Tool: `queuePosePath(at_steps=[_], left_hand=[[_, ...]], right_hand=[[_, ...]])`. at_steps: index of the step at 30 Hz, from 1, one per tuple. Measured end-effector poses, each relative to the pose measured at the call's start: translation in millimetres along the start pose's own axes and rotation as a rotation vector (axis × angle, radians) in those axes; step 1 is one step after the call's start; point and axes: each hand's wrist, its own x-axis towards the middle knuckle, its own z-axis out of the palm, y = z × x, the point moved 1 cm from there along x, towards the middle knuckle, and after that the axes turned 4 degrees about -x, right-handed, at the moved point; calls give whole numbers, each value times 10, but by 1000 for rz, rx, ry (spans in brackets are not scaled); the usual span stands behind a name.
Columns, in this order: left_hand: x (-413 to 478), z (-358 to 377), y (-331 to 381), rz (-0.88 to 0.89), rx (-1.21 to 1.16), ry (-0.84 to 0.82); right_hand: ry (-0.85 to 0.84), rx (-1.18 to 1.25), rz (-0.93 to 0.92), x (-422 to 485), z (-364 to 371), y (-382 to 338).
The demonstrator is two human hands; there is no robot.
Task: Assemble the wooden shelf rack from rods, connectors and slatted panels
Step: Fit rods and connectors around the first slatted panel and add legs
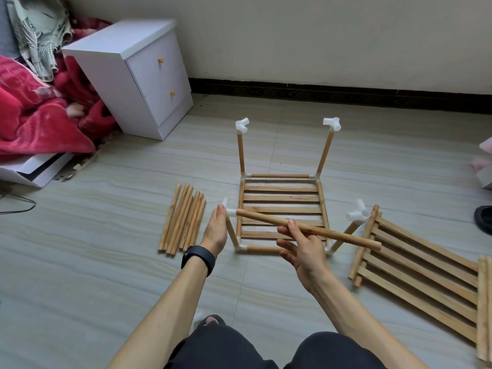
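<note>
A part-built rack [282,201] stands on the floor: a slatted panel framed by rods, with upright rods at its four corners, each topped by a white connector. My left hand [217,230] holds the near-left connector [228,207]. My right hand [303,246] pinches a loose wooden rod [343,237] near its middle. The rod's left end sits at that connector's side socket; whether it is seated inside I cannot tell. The near-right connector [358,213] is free, as are the two far connectors, left [242,125] and right [332,123].
Several spare rods [183,218] lie in a bundle left of the rack. Two slatted panels [426,275] are stacked on the floor at the right. A white two-drawer cabinet [138,75] and red bedding [40,107] are at the back left. A dark shoe [483,218] lies at the right edge.
</note>
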Motion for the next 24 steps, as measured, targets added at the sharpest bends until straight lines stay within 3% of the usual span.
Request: queuePosePath(at_steps=[9, 16, 24], left_hand=[[30, 2, 13, 2, 45, -14], [-63, 38, 25, 37, 145, 55], [-68, -29, 38, 102, 236, 0]], right_hand=[[4, -57, -82, 31, 56, 33], [16, -68, -24, 201, 288, -38], [-120, -137, 72, 337, 124, -215]])
